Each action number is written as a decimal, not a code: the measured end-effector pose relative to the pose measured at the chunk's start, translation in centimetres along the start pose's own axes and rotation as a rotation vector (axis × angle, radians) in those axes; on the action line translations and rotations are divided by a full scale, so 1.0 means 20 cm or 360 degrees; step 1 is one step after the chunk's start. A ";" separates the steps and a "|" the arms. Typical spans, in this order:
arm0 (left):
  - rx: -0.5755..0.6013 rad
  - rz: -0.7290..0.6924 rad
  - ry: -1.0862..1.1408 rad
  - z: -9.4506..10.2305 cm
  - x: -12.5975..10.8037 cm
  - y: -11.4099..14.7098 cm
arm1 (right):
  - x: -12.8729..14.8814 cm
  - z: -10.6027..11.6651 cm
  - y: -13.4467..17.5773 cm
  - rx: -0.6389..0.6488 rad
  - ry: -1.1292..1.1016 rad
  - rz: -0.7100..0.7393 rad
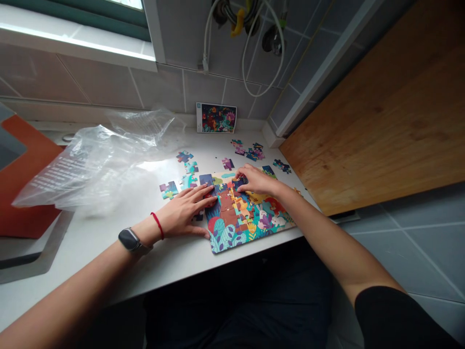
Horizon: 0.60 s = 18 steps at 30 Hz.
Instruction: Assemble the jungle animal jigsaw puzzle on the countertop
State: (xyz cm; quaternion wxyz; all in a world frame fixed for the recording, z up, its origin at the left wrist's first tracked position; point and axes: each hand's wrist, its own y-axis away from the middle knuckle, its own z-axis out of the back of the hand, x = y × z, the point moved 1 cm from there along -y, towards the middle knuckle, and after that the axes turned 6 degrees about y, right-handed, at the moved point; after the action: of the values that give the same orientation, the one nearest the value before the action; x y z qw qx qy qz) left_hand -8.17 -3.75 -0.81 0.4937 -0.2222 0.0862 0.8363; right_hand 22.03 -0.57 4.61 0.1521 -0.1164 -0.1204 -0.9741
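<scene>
A partly filled jigsaw puzzle (250,213) with animals and leaves lies near the counter's front edge. My left hand (189,206) rests flat, fingers stretched out, with its fingertips over the puzzle's left border and nothing in its grasp. At the top middle of the puzzle, my right hand (256,179) has its fingers curled onto a dark blue puzzle piece (238,183), which they partly cover. Loose pieces lie close by: a purple one (228,164) just above the puzzle, and a teal and purple one (168,189) near my left hand.
Against the tiled wall leans a picture card (218,118). More loose pieces (254,151) lie behind the puzzle. A crumpled clear plastic bag (105,160) covers the left of the counter, beside an orange box (25,179). A wooden panel (381,106) rises at the right; a white cable (263,92) hangs above.
</scene>
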 end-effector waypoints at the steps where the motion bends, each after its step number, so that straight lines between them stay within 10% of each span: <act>1: 0.0003 -0.0001 -0.0003 0.00 0.00 0.00 | 0.00 0.00 0.00 -0.0026 -0.0021 0.0025; 18: -0.0012 -0.0012 -0.0003 -0.01 0.01 0.00 | -0.08 -0.01 0.02 -0.0288 -0.0736 0.0016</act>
State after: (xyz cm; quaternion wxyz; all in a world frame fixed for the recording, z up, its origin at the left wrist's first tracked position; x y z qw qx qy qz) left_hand -8.16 -3.74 -1.04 0.4961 -0.2235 0.0819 0.8350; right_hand 23.54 -0.64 4.07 0.1142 -0.3499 -0.0637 -0.9276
